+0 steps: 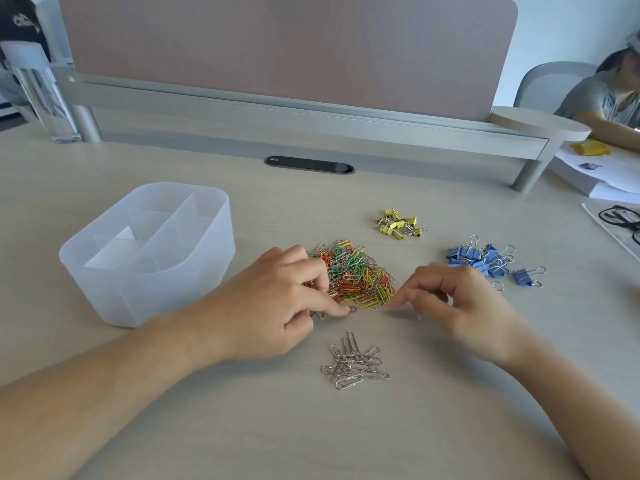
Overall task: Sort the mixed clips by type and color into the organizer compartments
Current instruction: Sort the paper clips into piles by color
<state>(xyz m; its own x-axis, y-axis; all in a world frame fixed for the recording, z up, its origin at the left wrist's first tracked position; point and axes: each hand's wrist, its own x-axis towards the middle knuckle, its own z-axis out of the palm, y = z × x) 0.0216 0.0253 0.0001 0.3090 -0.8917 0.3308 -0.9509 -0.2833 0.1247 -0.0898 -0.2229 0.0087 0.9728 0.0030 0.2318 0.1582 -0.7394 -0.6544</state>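
Observation:
A heap of mixed coloured paper clips [356, 275] lies mid-table. My left hand [287, 306] rests on its left edge, fingers curled among the clips, thumb beside a red clip. My right hand [453, 303] hovers at the heap's right edge, fingers loosely curled; whether it holds a clip I cannot tell. A small pile of silver paper clips [353, 363] sits nearer me, between my hands. Yellow binder clips [400, 224] and blue binder clips [485, 259] form separate groups farther right. The translucent organizer [194, 282] stands left, its compartments showing nothing inside.
A desk divider with a grey shelf [311, 123] runs along the back. A clear bottle [45, 95] stands far left. Papers and black glasses [620, 218] lie at the right edge, where another person sits.

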